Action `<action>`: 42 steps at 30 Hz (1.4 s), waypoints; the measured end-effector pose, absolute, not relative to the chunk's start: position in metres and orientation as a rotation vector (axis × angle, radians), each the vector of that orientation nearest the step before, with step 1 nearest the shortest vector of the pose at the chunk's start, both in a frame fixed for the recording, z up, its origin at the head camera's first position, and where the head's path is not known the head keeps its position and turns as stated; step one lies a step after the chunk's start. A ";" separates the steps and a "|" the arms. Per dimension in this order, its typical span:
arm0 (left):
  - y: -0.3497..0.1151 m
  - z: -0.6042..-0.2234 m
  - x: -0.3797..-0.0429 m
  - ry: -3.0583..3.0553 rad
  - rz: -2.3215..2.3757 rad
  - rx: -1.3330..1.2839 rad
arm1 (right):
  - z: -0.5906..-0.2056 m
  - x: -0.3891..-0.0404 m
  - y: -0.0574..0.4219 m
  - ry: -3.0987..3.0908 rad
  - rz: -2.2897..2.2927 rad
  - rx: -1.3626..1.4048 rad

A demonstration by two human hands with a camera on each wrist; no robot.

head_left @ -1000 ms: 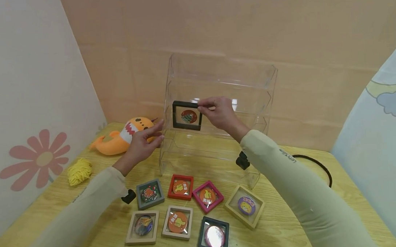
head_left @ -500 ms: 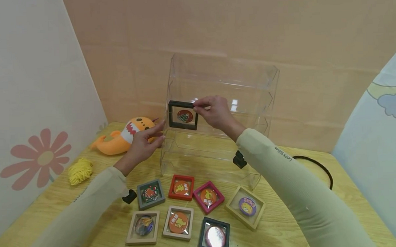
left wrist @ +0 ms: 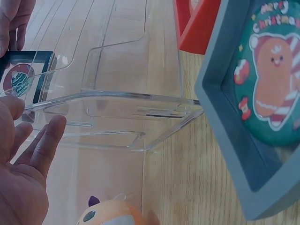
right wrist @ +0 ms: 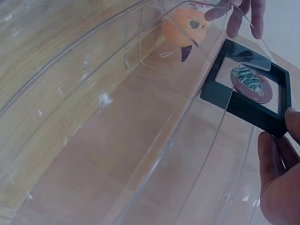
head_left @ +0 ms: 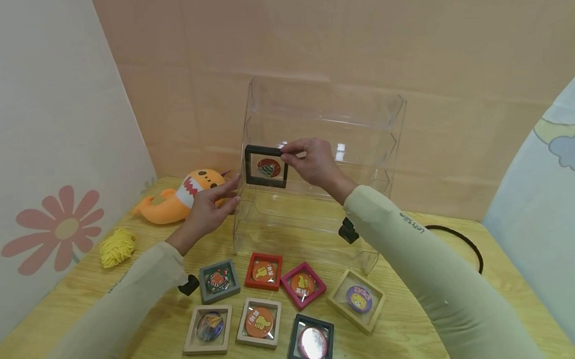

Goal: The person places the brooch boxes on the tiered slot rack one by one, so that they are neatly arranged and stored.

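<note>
My right hand (head_left: 315, 160) pinches the upper right corner of a black square display frame (head_left: 267, 185), which holds a round red badge with a green tree. The frame stands upright at the left end of a middle tier of the clear acrylic display rack (head_left: 317, 216). In the right wrist view, the frame (right wrist: 248, 107) lies partly behind a clear lip of the rack. My left hand (head_left: 207, 207) has its fingers extended against the rack's left side panel, with the digits apart. Beneath it in the left wrist view is a grey frame (left wrist: 225, 145).
Several framed badges lie on the wooden table before the rack, among them a red frame (head_left: 264, 271), a magenta frame (head_left: 303, 285) and a tan frame (head_left: 356, 300). An orange shark plush (head_left: 167, 209) and yellow yarn (head_left: 117, 248) are at left. A dark cord (head_left: 460, 238) curves at right.
My right hand has moved the black frame slightly left, toward the rack's left panel, then held almost still. The left hand stays against the panel.
</note>
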State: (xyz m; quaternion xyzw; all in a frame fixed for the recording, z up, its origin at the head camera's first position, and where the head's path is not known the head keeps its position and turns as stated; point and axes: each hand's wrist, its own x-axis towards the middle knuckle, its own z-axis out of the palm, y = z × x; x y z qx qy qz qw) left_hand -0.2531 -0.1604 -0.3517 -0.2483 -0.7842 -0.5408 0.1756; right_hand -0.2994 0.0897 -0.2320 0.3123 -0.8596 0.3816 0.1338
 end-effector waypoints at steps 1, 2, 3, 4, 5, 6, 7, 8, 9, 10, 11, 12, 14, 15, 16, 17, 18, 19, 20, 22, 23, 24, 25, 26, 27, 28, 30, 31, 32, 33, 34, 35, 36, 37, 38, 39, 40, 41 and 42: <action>-0.160 -0.351 -0.253 -2.224 -1.536 -0.699 | -0.232 -0.299 0.090 -2.492 1.113 0.907; -0.160 -0.351 -0.253 -2.228 -1.539 -0.691 | -0.231 -0.299 0.090 -2.493 1.116 0.908; -0.159 -0.351 -0.253 -2.232 -1.542 -0.687 | -0.231 -0.298 0.090 -2.495 1.120 0.908; -0.159 -0.350 -0.252 -2.234 -1.544 -0.685 | -0.231 -0.298 0.091 -2.497 1.121 0.907; -0.158 -0.349 -0.251 -2.237 -1.539 -0.684 | -0.231 -0.298 0.091 -2.499 1.123 0.906; -0.157 -0.347 -0.249 -2.240 -1.537 -0.682 | -0.231 -0.297 0.091 -2.498 1.125 0.905; -0.156 -0.344 -0.246 -2.245 -1.528 -0.682 | -0.230 -0.297 0.091 -2.499 1.127 0.905; -0.154 -0.340 -0.242 -2.248 -1.520 -0.683 | -0.230 -0.297 0.091 -2.497 1.128 0.904; -0.153 -0.337 -0.239 -2.247 -1.515 -0.684 | -0.230 -0.297 0.092 -2.497 1.130 0.903; -0.151 -0.334 -0.236 -2.247 -1.509 -0.685 | -0.230 -0.297 0.092 -2.494 1.132 0.903; -0.150 -0.331 -0.234 -2.248 -1.504 -0.688 | -0.230 -0.297 0.092 -2.492 1.134 0.904; -0.149 -0.328 -0.231 -2.247 -1.503 -0.691 | -0.230 -0.297 0.093 -2.489 1.134 0.905; -0.148 -0.327 -0.231 -2.247 -1.514 -0.691 | -0.230 -0.297 0.094 -2.485 1.134 0.906; -0.150 -0.331 -0.234 -2.238 -1.525 -0.696 | -0.230 -0.297 0.094 -2.487 1.130 0.905; -0.151 -0.334 -0.237 -2.232 -1.536 -0.698 | -0.230 -0.296 0.095 -2.487 1.130 0.905; -0.152 -0.338 -0.241 -2.223 -1.543 -0.701 | -0.230 -0.296 0.096 -2.487 1.132 0.904; -0.153 -0.342 -0.244 -2.217 -1.550 -0.702 | -0.230 -0.296 0.096 -2.487 1.132 0.904; -0.154 -0.345 -0.248 -2.213 -1.555 -0.702 | -0.230 -0.296 0.097 -2.487 1.129 0.905; -0.156 -0.349 -0.251 -2.207 -1.558 -0.702 | -0.230 -0.296 0.098 -2.489 1.121 0.902; -0.157 -0.351 -0.252 -2.207 -1.557 -0.695 | -0.230 -0.296 0.101 -2.486 1.102 0.900; -0.156 -0.349 -0.251 -2.208 -1.553 -0.693 | -0.229 -0.295 0.103 -2.484 1.090 0.900; -0.155 -0.346 -0.248 -2.212 -1.549 -0.688 | -0.228 -0.295 0.104 -2.481 1.072 0.902; -0.155 -0.343 -0.245 -2.211 -1.545 -0.687 | -0.227 -0.294 0.106 -2.475 1.058 0.906; -0.154 -0.340 -0.242 -2.210 -1.541 -0.685 | -0.226 -0.293 0.107 -2.468 1.047 0.910; -0.153 -0.337 -0.239 -2.210 -1.542 -0.683 | -0.225 -0.293 0.109 -2.460 1.037 0.916; -0.152 -0.334 -0.236 -2.211 -1.534 -0.685 | -0.225 -0.292 0.111 -2.455 1.033 0.917; -0.152 -0.330 -0.232 -2.222 -1.519 -0.680 | -0.224 -0.290 0.115 -2.455 1.017 0.916; -0.152 -0.329 -0.231 -2.226 -1.522 -0.679 | -0.224 -0.289 0.117 -2.455 1.008 0.914; -0.153 -0.328 -0.231 -2.235 -1.525 -0.674 | -0.223 -0.287 0.119 -2.461 0.998 0.907; -0.153 -0.327 -0.230 -2.241 -1.527 -0.670 | -0.223 -0.286 0.121 -2.467 0.992 0.902; -0.154 -0.327 -0.230 -2.246 -1.524 -0.667 | -0.223 -0.284 0.123 -2.468 0.985 0.901; -0.154 -0.327 -0.229 -2.246 -1.526 -0.665 | -0.223 -0.282 0.124 -2.464 0.978 0.906; -0.155 -0.327 -0.229 -2.241 -1.531 -0.667 | -0.224 -0.280 0.126 -2.459 0.973 0.912; -0.155 -0.327 -0.228 -2.238 -1.531 -0.667 | -0.224 -0.278 0.128 -2.446 0.968 0.926; -0.155 -0.327 -0.228 -2.235 -1.526 -0.665 | -0.225 -0.276 0.131 -2.433 0.969 0.941; -0.156 -0.328 -0.228 -2.233 -1.518 -0.664 | -0.226 -0.274 0.133 -2.417 0.970 0.963; -0.156 -0.328 -0.228 -2.229 -1.513 -0.664 | -0.228 -0.271 0.136 -2.402 0.961 0.986; -0.157 -0.328 -0.228 -2.227 -1.502 -0.667 | -0.229 -0.268 0.139 -2.389 0.950 1.008; -0.157 -0.329 -0.228 -2.226 -1.492 -0.669 | -0.231 -0.265 0.142 -2.375 0.936 1.030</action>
